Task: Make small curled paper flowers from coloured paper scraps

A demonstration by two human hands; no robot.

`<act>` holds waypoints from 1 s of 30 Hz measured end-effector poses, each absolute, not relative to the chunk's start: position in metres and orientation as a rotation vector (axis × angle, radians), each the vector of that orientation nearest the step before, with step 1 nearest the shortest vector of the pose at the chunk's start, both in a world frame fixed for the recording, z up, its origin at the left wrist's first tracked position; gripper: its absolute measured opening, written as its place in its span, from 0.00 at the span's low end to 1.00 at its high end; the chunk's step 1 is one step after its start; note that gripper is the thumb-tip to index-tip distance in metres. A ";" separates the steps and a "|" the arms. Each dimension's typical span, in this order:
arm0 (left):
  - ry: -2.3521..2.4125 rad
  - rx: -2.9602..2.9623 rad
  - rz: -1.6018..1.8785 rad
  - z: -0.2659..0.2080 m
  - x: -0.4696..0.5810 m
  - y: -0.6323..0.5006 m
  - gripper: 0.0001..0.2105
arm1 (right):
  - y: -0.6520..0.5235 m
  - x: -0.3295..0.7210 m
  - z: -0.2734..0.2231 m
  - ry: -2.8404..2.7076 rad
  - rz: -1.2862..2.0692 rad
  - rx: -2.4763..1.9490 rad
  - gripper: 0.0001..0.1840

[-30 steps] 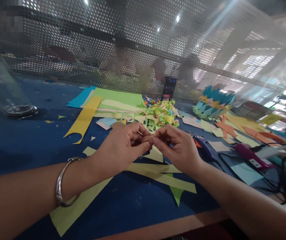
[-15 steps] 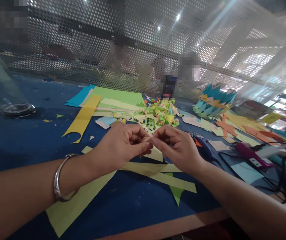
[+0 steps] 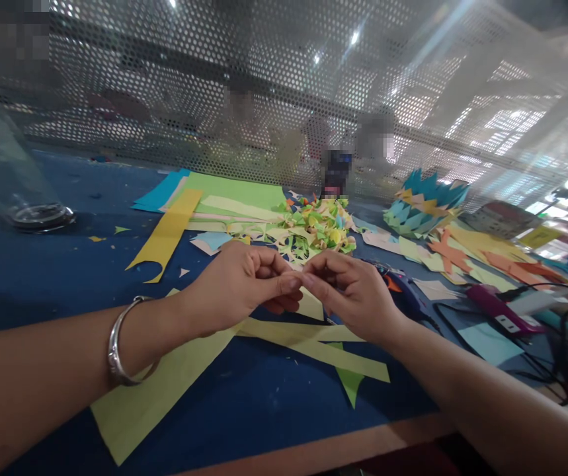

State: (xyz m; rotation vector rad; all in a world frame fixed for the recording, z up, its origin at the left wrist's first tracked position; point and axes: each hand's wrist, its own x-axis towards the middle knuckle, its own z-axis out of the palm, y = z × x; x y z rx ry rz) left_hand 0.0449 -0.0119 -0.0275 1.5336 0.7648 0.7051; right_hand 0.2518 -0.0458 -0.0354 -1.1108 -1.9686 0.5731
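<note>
My left hand (image 3: 258,281) and my right hand (image 3: 350,291) meet at their fingertips over the middle of the table. Both are closed in a pinch, thumb against forefinger. Whatever lies between the fingertips is too small and too covered to name. Beneath the hands are pale yellow-green paper strips (image 3: 313,344) and a green paper scrap (image 3: 350,383). A larger yellow-green sheet (image 3: 149,403) lies under my left forearm. Just beyond the fingers is a heap of curled green and yellow paper pieces (image 3: 326,221).
A clear glass jar (image 3: 10,172) stands far left. A yellow strip (image 3: 172,225) and green sheets (image 3: 237,188) lie behind my left hand. To the right are a blue spiky paper ring (image 3: 425,201), orange cutouts (image 3: 447,251), a purple power strip (image 3: 502,311) and cables. A perforated metal screen (image 3: 189,86) rises behind.
Both hands stay pinched together in nearly the same place. My left wrist and bracelet have risen slightly, and the left fingers have shifted a little.
</note>
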 end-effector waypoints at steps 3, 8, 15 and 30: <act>0.776 1.474 0.690 -0.026 0.046 -0.013 0.13 | -0.046 0.251 -0.034 -1.964 0.575 -1.115 0.11; 0.759 1.370 0.702 -0.028 0.047 -0.014 0.13 | -0.046 0.250 -0.032 -1.961 0.564 -1.146 0.12; 0.774 1.416 0.699 -0.029 0.047 -0.015 0.13 | -0.046 0.252 -0.036 -1.969 0.538 -1.142 0.11; 0.843 1.905 0.764 -0.027 0.046 -0.015 0.09 | -0.044 0.250 -0.036 -2.037 0.474 -1.118 0.09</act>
